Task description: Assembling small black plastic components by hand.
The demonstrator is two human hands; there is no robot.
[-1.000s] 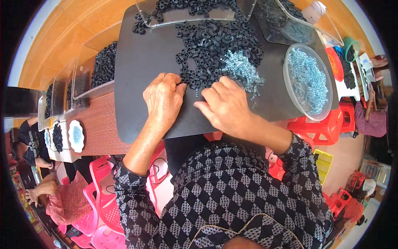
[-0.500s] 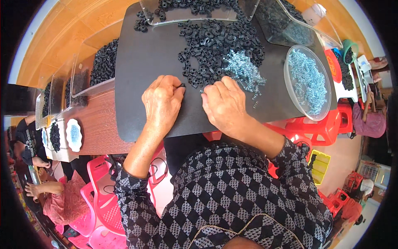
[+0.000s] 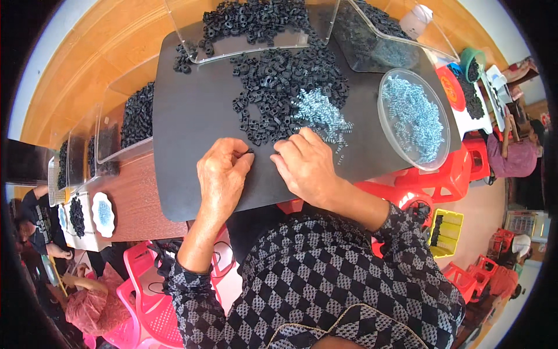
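On a dark board in front of me lies a heap of small black plastic parts. A smaller pile of short silvery-blue coil springs overlaps its right side. At the heap's near edge my left hand pinches one small black plastic part between thumb and forefinger. My right hand is a short gap to the right, just below the springs. Its fingers are curled in with thumb near forefinger, and whatever they may hold is hidden.
A round clear tub of springs stands on the board's right side. Clear bins of black parts line the far edge, with another bin to the left. Red stools, pink chairs and other people are around.
The view has shifted, so the board and piles sit lower and further left. My left hand still pinches the black part; my right thumb and fingers look slightly less bunched.
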